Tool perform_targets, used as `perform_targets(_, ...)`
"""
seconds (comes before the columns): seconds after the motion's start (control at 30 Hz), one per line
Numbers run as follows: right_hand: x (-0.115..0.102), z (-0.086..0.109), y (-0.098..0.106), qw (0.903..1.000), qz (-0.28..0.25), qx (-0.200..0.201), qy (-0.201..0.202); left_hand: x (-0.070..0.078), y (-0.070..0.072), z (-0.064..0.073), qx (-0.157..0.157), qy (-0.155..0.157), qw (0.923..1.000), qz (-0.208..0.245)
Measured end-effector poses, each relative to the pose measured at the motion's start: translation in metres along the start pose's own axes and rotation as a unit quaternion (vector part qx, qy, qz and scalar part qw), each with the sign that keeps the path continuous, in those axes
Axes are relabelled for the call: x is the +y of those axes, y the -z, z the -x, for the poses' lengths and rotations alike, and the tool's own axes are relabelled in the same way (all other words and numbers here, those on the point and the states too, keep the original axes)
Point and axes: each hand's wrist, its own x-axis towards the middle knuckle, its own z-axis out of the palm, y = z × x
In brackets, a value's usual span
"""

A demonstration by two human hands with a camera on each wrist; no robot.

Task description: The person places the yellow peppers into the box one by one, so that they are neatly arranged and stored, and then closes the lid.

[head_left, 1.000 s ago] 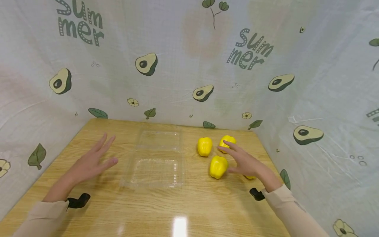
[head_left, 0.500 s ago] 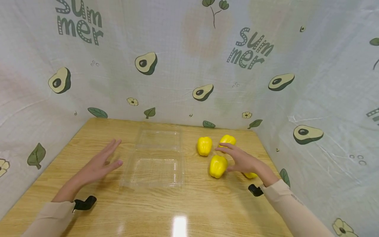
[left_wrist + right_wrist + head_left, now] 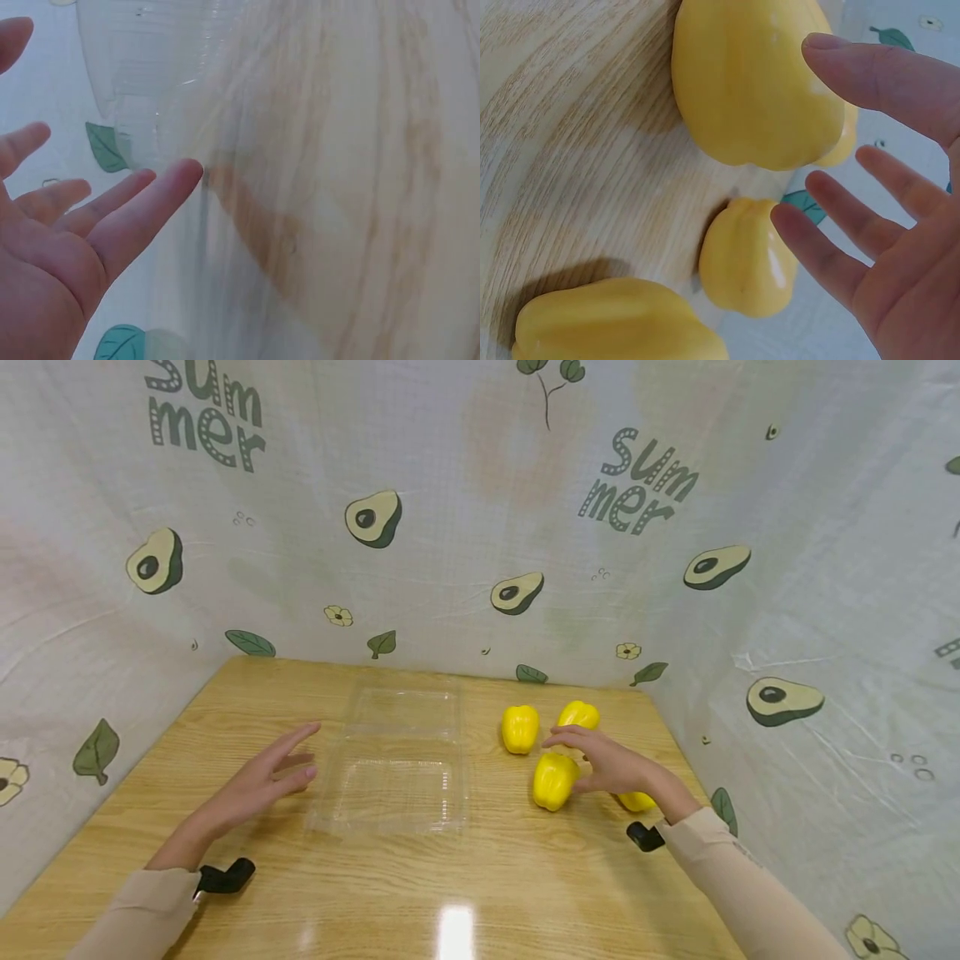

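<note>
My left hand (image 3: 255, 783) hovers beside the left side of a clear plastic hinged container (image 3: 401, 737), fingers spread and holding nothing. The container lies opened out, lid part toward the back. In the left wrist view, the left hand (image 3: 75, 247) has its palm showing near the container's clear wall (image 3: 139, 82). My right hand (image 3: 615, 766) is over the yellow bell peppers, thumb close to the front bell pepper (image 3: 553, 782). In the right wrist view, the right hand's thumb (image 3: 877, 75) overlaps a large bell pepper (image 3: 750, 82); its fingers are spread apart.
Another bell pepper (image 3: 520, 729) stands at the back, and one more (image 3: 579, 714) sits to its right, partly behind the right hand. A further bell pepper (image 3: 637, 801) shows below the right wrist. Printed cloth (image 3: 450, 543) hangs around the wooden table (image 3: 360, 893).
My left hand has moved right, toward the container, and its fingers have drawn closer together. My right hand has shifted slightly left above the peppers. The container and peppers stay in place.
</note>
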Motion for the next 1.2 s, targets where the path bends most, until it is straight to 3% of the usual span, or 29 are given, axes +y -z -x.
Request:
perform_targets(0.2,0.003,-0.002,-0.001,0.9997,-0.020,-0.014,-0.001,-0.004,-0.005,0.000,-0.012,0.012,0.9976,0.067)
perform_targets(0.37,0.006,-0.004,-0.002,0.9985,-0.048,-0.026,-0.008,-0.007,-0.006,-0.001,-0.024,0.016,0.9952,0.093)
perform_targets(0.87,0.013,-0.006,-0.008,0.9968,-0.073,-0.031,0.003,-0.007,-0.011,0.000,-0.051,0.017,0.9918,0.116)
perform_targets(1.2,0.013,-0.006,-0.009,0.9968,-0.068,-0.039,-0.010,-0.008,-0.012,0.000,-0.042,-0.018,0.9946,0.093)
